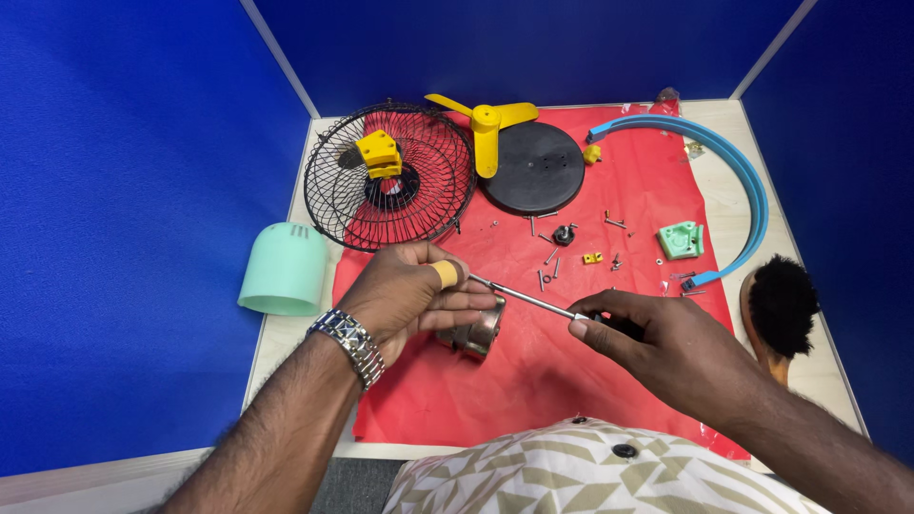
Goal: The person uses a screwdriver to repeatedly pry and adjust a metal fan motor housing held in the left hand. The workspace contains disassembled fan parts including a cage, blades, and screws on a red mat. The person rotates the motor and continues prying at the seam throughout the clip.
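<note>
Left hand (pixel 414 290), centre-left of frame, is closed over a small metal motor (pixel 473 334) resting on the red mat (pixel 533 381); wristwatch on that wrist, yellow band on one finger. Right hand (pixel 657 347), lower right of centre, fingers pinched shut on the handle of a screwdriver (pixel 528 302). Its thin shaft runs up-left w/ the tip at the left hand's fingers, just above the motor.

Upper left of mat: black wire fan guard (pixel 390 176) lying flat, a yellow block (pixel 379 152) on it. Next to it, top centre, a yellow 3-blade propeller (pixel 486 124) overlapping a round black base (pixel 533 167). A blue curved band (pixel 733 171) arcs along the upper right, one end near the top, other end down at mid-right. Inside that arc, a small green bracket (pixel 680 240). Loose screws (pixel 547 257) & tiny bits are scattered mid-mat, btwn the black base and the hands.

Off the mat at left edge of the tabletop (pixel 286 352): a mint-green cup-shaped cover (pixel 284 269) on its side. Far right: a wooden brush (pixel 779 309) w/ black bristles. Blue partition walls all round.
</note>
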